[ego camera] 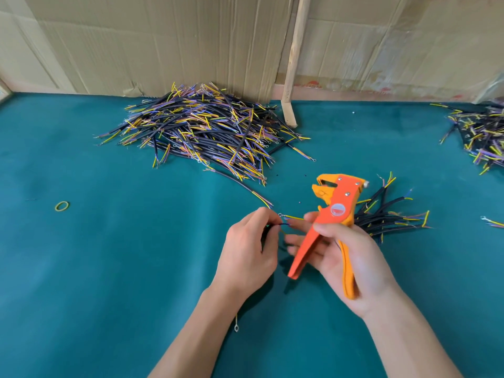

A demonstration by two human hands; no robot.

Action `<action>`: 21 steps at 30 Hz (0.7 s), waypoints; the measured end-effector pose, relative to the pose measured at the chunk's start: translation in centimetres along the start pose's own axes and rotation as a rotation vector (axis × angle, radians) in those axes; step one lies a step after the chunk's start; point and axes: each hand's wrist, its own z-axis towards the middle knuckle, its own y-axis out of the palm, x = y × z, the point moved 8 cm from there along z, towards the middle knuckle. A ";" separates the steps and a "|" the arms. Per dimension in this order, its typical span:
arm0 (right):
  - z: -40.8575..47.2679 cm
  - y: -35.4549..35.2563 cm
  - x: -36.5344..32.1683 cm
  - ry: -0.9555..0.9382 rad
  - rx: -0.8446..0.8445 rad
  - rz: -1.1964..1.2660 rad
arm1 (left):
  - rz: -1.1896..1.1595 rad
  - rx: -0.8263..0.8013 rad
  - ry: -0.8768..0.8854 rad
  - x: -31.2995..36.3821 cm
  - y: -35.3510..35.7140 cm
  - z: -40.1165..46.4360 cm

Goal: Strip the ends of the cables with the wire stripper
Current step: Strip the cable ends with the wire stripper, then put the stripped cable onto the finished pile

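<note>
**Mia:** What does the head view show?

**Tom:** A green table [109, 268]; two bare hands are over it, near the middle; the right hand [351, 257] holds an orange wire stripper [331, 214]; the thumb lies across the front of it and the fingers curl round the handles; the mouth of the tool points up and a little to the left, with nothing in it; the two handles stand apart.

**Mia:** And the other hand?

**Tom:** The left hand [245, 249] is just beside the tool; its fingers are curled and pinch a thin black cable [272, 227]; small coloured wires stick out of the cable toward the right hand; a yellow one with a tiny metal ring on its end reaches up by the right fingertips; I cannot tell if the right fingertips pinch those wires or only touch them.

**Mia:** Where are the other cables?

**Tom:** A big pile [201, 132] sits far back, near the cardboard wall [163, 42]; a small bunch [390, 216] lies just behind the right hand; another pile [482, 137] is at the far right edge; one loose cable [492, 222] lies at the right edge too.

**Mia:** Anything else?

**Tom:** A yellow rubber band [62, 206] lies on the left, well apart from the hands; a wooden stick [293, 61] leans on the wall; a little metal ring [236, 327] peeks out under the left arm.
</note>
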 end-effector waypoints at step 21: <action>-2.9 1.8 -1.0 0.118 -0.793 0.366 | -0.592 -0.110 -0.387 2.3 6.0 6.7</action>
